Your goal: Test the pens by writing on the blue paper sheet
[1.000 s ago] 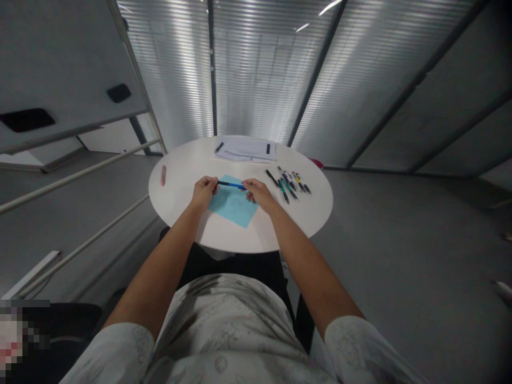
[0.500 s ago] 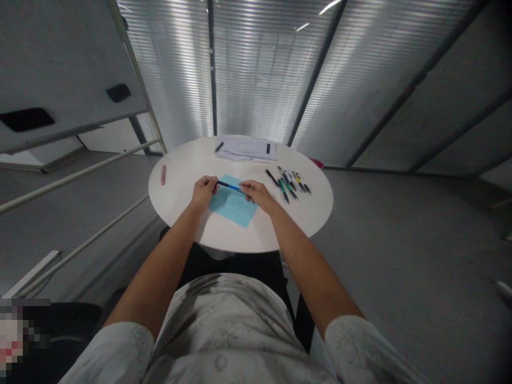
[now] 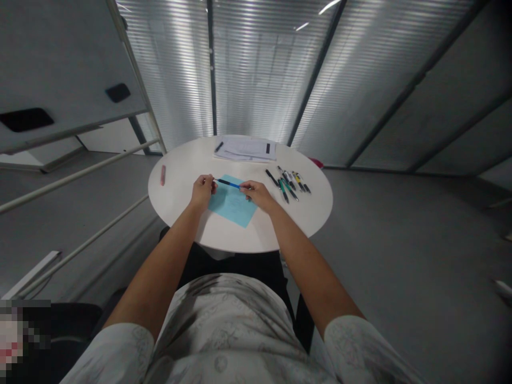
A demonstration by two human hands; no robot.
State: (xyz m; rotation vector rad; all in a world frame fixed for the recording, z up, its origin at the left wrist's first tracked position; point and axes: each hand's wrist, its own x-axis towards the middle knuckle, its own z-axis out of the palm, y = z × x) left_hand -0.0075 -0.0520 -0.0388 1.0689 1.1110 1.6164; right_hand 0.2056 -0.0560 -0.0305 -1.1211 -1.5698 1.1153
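Observation:
A blue pen (image 3: 229, 183) with a black grip section is held level above a light-blue sheet of paper (image 3: 236, 210) on the round white table. My right hand (image 3: 257, 194) is closed around the pen's blue end. At the other end, the fingertips of my left hand (image 3: 204, 190) pinch near the narrow tip. Whether they hold the tip itself or a small part drawn off it is too small to make out. Several pens (image 3: 287, 184) in black, green, white and yellow lie in a group to the right of my right hand.
Stacked white papers (image 3: 246, 149) lie at the table's far side, with a dark pen (image 3: 219, 146) on them. A small pink object (image 3: 163, 175) rests near the left edge of the white table (image 3: 180, 160). A board on a metal frame (image 3: 148, 101) stands at the left.
My left hand has shifted slightly left along the pen, and more of the narrow tip end shows. My right hand keeps its hold almost unmoved.

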